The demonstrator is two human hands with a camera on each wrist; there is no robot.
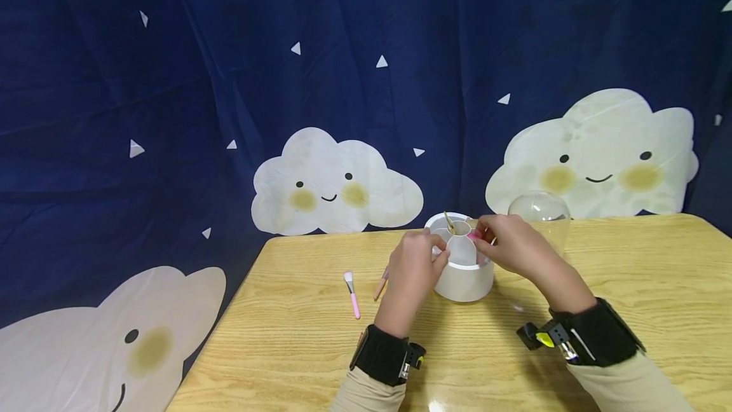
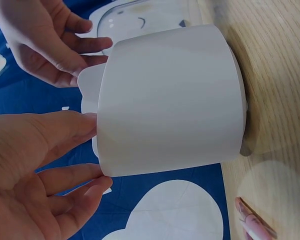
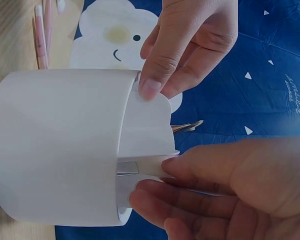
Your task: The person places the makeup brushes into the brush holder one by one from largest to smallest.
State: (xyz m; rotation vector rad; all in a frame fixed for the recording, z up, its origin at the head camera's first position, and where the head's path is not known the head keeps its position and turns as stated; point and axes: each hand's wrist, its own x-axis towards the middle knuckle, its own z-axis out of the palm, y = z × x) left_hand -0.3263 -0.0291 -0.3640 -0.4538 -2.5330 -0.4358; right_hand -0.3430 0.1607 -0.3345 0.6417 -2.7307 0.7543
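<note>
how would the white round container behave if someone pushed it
The white round container would likely slide rather than tip, being squat and standing upright on the table. It looks smooth-sided and holds its round shape, so it is probably stiff and perhaps slippery.

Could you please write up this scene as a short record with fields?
Surface: wooden table
Main object: white round holder, upright, open-topped, divided inside
Left hand: thumb and fingers gripping at the holder's rim
Right hand: over the holder's right side, apparently pinching a pink item, mostly hidden
Near holder's centre: gold-toned item sticking up
Left of holder: two brushes, lying apart
Right of holder: clear dome, partly behind the right hand
Backdrop: dark blue curtain with smiling clouds
</note>
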